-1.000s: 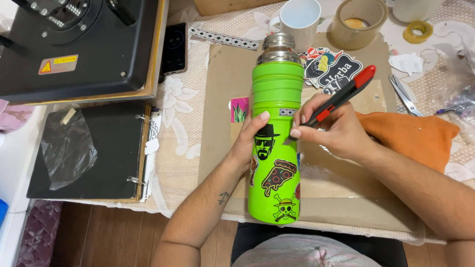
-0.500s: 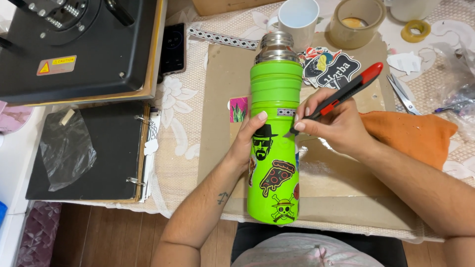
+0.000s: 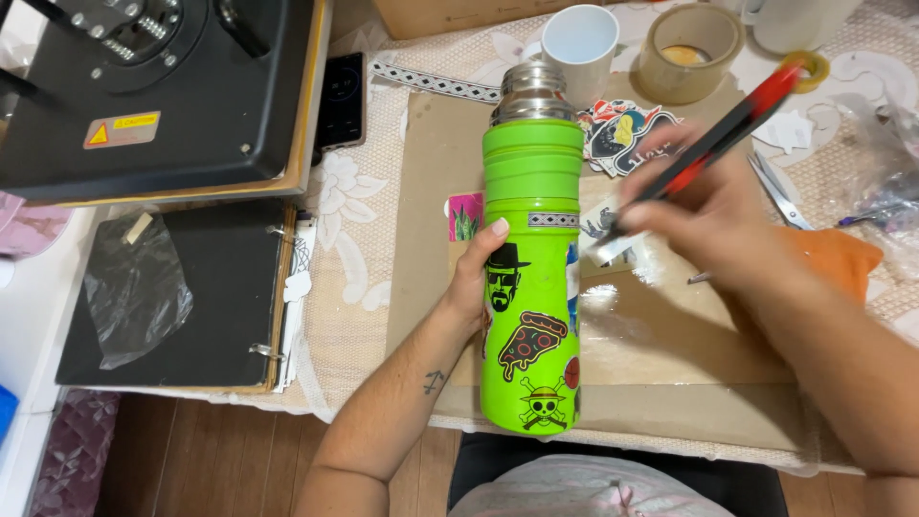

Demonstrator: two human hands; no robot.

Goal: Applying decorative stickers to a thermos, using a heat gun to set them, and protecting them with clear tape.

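Heat press [image 3: 153, 86]: black, top left, overhanging the table edge.

Cardboard sheet [image 3: 421, 220]: brown, flat on the lace tablecloth [image 3: 349, 278], centre of the table.

Binder [image 3: 211, 287]: black, closed, left of the sheet, a crumpled clear bag [image 3: 134, 287] lying on it.

Bottle [image 3: 531, 278]: bright green with a steel cap, lying lengthwise on the cardboard, cap away from the person; stickers on its side include a face in a hat, a pizza slice and a skull.

Left hand [image 3: 474, 278]: wrapped round the bottle's left side, thumb pressed on top beside the face sticker, the other fingers hidden beneath.

Right hand [image 3: 708, 215]: blurred, just right of the bottle, fingers pinched together on a red and black knife [image 3: 718, 139] whose tip points down at the bottle's upper side.

Orange cloth [image 3: 842, 263]: under the right wrist.

Tape roll [image 3: 689, 48]: beige, top right.

Mug [image 3: 579, 43]: white, just behind the bottle cap.

Phone [image 3: 340, 101]: dark, between press and cardboard.

Sticker pile [image 3: 622, 129]: loose, right of the cap.

Scissors [image 3: 775, 187]: metal, partly behind the right hand.
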